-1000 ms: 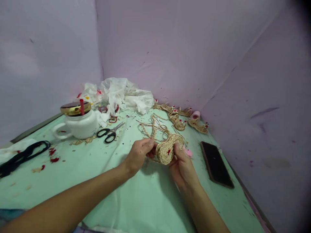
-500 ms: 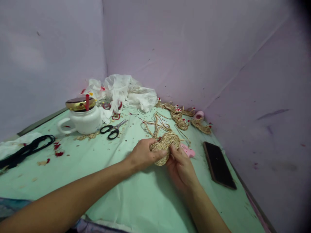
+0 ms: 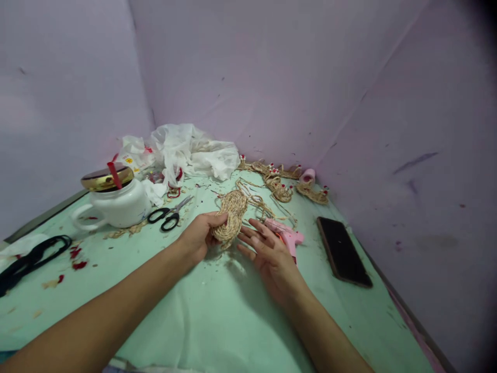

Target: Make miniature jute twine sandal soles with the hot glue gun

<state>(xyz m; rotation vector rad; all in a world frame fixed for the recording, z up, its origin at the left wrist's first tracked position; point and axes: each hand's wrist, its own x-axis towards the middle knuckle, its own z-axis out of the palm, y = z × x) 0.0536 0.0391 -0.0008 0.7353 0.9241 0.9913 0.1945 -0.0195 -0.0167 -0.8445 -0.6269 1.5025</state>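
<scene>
Desk point(image 3: 217, 316) with green cloth, biggest thing of all, everything else set on it. White plastic bags point(image 3: 194, 150) heaped at far back of desk. White mug point(image 3: 116, 204) with gold lid at far left of desk, black scissors point(image 3: 169, 215) just beside it. Black phone point(image 3: 341, 251) flat near right edge of desk. Pink glue gun point(image 3: 285, 235) between phone and hands.

Straw rope coil point(image 3: 231, 215) now up off desk, near its middle, held by one side only. Half a second ago squeezed between both hands; now let go by right hand and carried a bit to the left. Looks like a short break in the winding, maybe to look the coil over.

Left hand point(image 3: 200, 235) closed around lower end of coil, fingers point(image 3: 217, 220) wrapped tight on it. Right hand point(image 3: 267, 254) flat and spread wide just above desk, fingers point(image 3: 252, 235) loose, holding nothing, tips just beside coil and right by glue gun. Touching or not, cannot tell.
</scene>
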